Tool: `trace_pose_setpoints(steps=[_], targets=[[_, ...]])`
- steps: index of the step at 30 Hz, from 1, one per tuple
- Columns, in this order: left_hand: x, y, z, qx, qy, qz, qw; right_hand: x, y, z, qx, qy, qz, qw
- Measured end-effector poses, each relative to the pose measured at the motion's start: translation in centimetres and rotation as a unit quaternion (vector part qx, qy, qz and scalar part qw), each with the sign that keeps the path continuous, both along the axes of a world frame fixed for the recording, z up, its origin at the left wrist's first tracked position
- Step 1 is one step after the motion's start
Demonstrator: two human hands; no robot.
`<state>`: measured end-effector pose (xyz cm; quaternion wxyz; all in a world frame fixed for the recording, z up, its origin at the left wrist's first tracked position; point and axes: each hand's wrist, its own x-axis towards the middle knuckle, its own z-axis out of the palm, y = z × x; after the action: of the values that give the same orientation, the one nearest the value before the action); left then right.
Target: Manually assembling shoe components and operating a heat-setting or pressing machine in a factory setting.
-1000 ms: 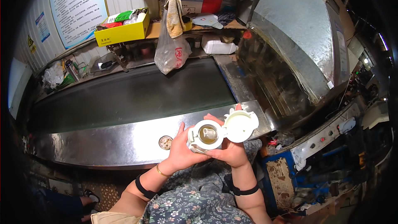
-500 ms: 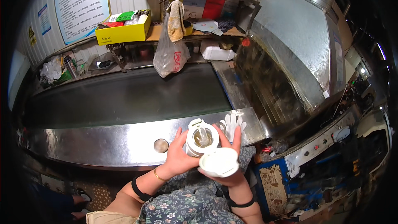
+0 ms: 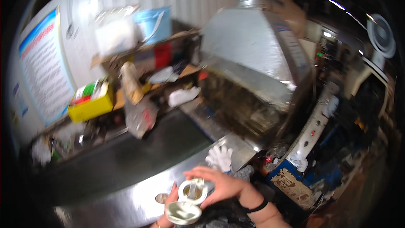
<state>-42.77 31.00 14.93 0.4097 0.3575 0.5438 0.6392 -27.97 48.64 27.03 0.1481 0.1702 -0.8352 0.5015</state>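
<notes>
A white drinking cup with its hinged white lid flipped back is in front of me, low in the view. Its round mouth shows a brownish inside and a clear piece in the middle. My right hand curves round the cup's right and far side. My left hand grips its left side, partly hidden behind the lid. On the metal ledge beside the left fingers is a round greyish disc. Just beyond my right hand lies a white glove.
A dark conveyor belt runs behind the ledge. Above it are a yellow box, a hanging plastic bag and a shelf with a blue bucket. At right stands a metal hood beside blue machinery.
My view has swung right and up, with blur. The cup has turned so its lid hangs to the lower left. My right hand has shifted from under the lid to the cup's far right side.
</notes>
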Motion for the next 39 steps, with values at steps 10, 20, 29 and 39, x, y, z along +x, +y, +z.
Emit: trace_pose_setpoints(steps=[10,20,29,39], targets=[[-1.0,6.3,3.1,0.059,0.123,-0.124,0.983,4.9,-7.2,-0.1,0.14,0.128,-0.376,0.907],[4.1,-1.0,5.9,0.025,0.115,0.047,0.992,1.8,-2.7,-2.4,-0.279,0.247,-0.197,0.907],[4.1,-0.8,8.5,0.027,0.217,0.064,0.974,-0.8,-2.4,-3.4,-0.515,0.0,0.047,0.856],[4.1,-1.9,6.5,0.036,0.296,0.105,0.949,1.6,-7.6,-4.0,-0.412,0.015,-0.148,0.899]])
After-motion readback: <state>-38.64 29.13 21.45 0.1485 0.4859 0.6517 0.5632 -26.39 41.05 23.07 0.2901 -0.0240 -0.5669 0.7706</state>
